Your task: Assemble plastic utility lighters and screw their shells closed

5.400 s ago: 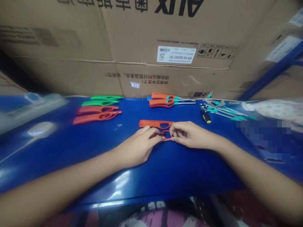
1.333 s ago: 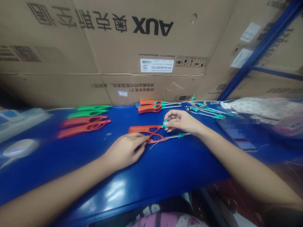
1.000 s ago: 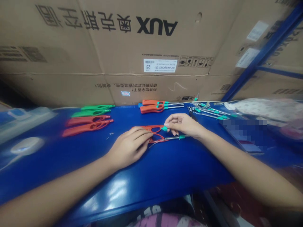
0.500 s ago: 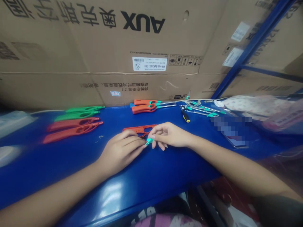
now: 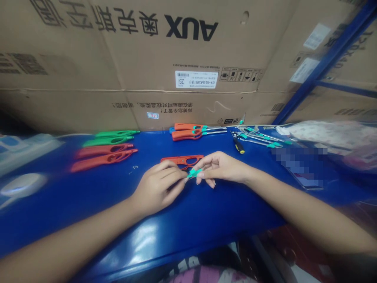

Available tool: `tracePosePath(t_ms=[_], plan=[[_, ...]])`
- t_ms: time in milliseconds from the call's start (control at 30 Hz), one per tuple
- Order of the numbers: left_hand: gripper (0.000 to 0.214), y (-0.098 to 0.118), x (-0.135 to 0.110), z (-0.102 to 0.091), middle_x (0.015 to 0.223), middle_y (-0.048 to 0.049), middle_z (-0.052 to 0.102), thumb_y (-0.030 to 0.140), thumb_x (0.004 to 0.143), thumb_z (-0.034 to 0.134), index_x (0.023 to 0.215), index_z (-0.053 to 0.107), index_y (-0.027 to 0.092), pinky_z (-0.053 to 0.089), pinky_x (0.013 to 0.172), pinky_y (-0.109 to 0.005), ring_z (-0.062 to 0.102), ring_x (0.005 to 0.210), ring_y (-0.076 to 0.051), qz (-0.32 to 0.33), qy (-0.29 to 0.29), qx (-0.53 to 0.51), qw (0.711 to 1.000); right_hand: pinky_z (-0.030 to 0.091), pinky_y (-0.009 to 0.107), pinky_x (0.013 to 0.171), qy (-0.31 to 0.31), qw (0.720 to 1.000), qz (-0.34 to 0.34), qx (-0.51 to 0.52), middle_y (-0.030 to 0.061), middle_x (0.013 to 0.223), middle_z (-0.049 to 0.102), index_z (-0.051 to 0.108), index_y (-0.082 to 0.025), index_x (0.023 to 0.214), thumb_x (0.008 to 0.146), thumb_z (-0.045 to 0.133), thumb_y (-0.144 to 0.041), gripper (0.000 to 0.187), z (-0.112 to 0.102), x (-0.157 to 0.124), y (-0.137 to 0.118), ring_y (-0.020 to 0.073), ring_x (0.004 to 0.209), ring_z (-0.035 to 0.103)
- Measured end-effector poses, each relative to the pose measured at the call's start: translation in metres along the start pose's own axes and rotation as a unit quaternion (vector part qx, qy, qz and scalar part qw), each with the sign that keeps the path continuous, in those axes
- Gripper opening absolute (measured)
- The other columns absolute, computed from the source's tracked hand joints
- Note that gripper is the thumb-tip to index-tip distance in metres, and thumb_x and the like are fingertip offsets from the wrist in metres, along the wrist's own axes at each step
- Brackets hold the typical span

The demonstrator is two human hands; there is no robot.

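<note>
Between both hands is a small green plastic piece [image 5: 194,173], narrow at its left end. My right hand [image 5: 224,168] pinches its right side with thumb and forefinger, the other fingers curled below. My left hand [image 5: 161,182] has its fingertips closed on the narrow left end; anything else inside those fingers is hidden. Just behind the hands, an open orange lighter shell half [image 5: 173,160] lies on the blue table [image 5: 118,228], its handle loop partly covered by my right hand.
Red lighter shells [image 5: 103,160] and green lighter shells [image 5: 113,139] lie at left. Orange lighters with metal tubes [image 5: 187,135] rest at the back. To their right are a black-yellow screwdriver [image 5: 239,147], several metal rods with green parts [image 5: 259,137] and a phone [image 5: 306,179]. Cardboard [image 5: 141,70] stands behind.
The view has swung slightly left, so everything sits further right. The green piece now lies flatter and shows more between my fingertips. Both hands keep their hold.
</note>
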State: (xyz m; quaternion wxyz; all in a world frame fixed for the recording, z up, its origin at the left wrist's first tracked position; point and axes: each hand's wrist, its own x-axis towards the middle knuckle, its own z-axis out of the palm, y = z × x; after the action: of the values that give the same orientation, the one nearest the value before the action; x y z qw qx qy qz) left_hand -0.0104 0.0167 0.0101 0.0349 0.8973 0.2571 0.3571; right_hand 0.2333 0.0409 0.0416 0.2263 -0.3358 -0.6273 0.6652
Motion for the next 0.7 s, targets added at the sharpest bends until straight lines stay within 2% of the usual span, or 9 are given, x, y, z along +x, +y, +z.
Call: tracePosePath(t_ms=[100,200,300,400,567,700], plan=[[0.011,0.000,0.001,0.000,0.088,-0.0052,0.073,0.018,0.095,0.058,0.098,0.068,0.018,0.053,0.081,-0.035,0.061,0.087,-0.020,-0.030,-0.004,-0.019,0.999,0.051,0.023,0.050,0.028,0.998,-0.027,-0.057,0.0047,0.080,0.075,0.071,-0.012,0.105,0.079,0.078,-0.038,0.037,0.004,0.000,0.003,0.0070,0.048,0.058],[0.011,-0.002,0.000,0.000,0.086,-0.0048,0.072,0.020,0.096,0.057,0.096,0.068,0.018,0.052,0.079,-0.034,0.060,0.084,-0.019,-0.055,0.005,-0.029,0.998,0.049,0.022,0.049,0.055,0.979,-0.083,-0.181,0.0033,0.076,0.073,0.073,-0.014,0.101,0.091,0.066,-0.038,0.027,0.008,-0.002,0.004,0.0064,0.045,0.054],[0.012,-0.003,0.001,0.002,0.086,-0.0040,0.073,0.021,0.097,0.057,0.096,0.069,0.019,0.051,0.080,-0.033,0.060,0.083,-0.019,-0.061,0.006,-0.035,0.997,0.050,0.024,0.057,0.071,0.923,-0.170,-0.338,0.0039,0.073,0.072,0.074,-0.016,0.090,0.097,0.057,-0.032,0.025,0.009,-0.004,0.003,0.0102,0.054,0.061],[0.014,-0.003,0.001,0.002,0.088,-0.0043,0.073,0.022,0.098,0.056,0.099,0.069,0.019,0.051,0.082,-0.034,0.060,0.085,-0.019,-0.064,0.002,-0.031,0.997,0.052,0.027,0.069,0.085,0.878,-0.243,-0.403,0.0055,0.082,0.075,0.075,-0.019,0.091,0.095,0.060,-0.029,0.018,0.006,-0.005,0.003,0.0155,0.073,0.069],[0.014,-0.005,0.003,0.003,0.101,-0.0064,0.072,0.025,0.093,0.061,0.104,0.068,0.019,0.051,0.087,-0.039,0.061,0.096,-0.023,-0.099,-0.023,-0.001,0.995,0.049,0.027,0.067,0.134,0.854,-0.237,-0.444,0.0048,0.084,0.073,0.074,-0.019,0.088,0.093,0.064,-0.029,0.015,-0.005,-0.001,0.006,0.0152,0.072,0.065],[0.016,-0.008,0.003,0.004,0.105,-0.0076,0.071,0.024,0.092,0.062,0.105,0.068,0.019,0.050,0.090,-0.042,0.061,0.100,-0.024,-0.117,-0.049,0.005,0.992,0.050,0.030,0.074,0.097,0.840,-0.206,-0.493,0.0070,0.093,0.071,0.073,-0.017,0.094,0.095,0.060,-0.025,0.016,-0.016,0.002,0.010,0.0171,0.081,0.065]])
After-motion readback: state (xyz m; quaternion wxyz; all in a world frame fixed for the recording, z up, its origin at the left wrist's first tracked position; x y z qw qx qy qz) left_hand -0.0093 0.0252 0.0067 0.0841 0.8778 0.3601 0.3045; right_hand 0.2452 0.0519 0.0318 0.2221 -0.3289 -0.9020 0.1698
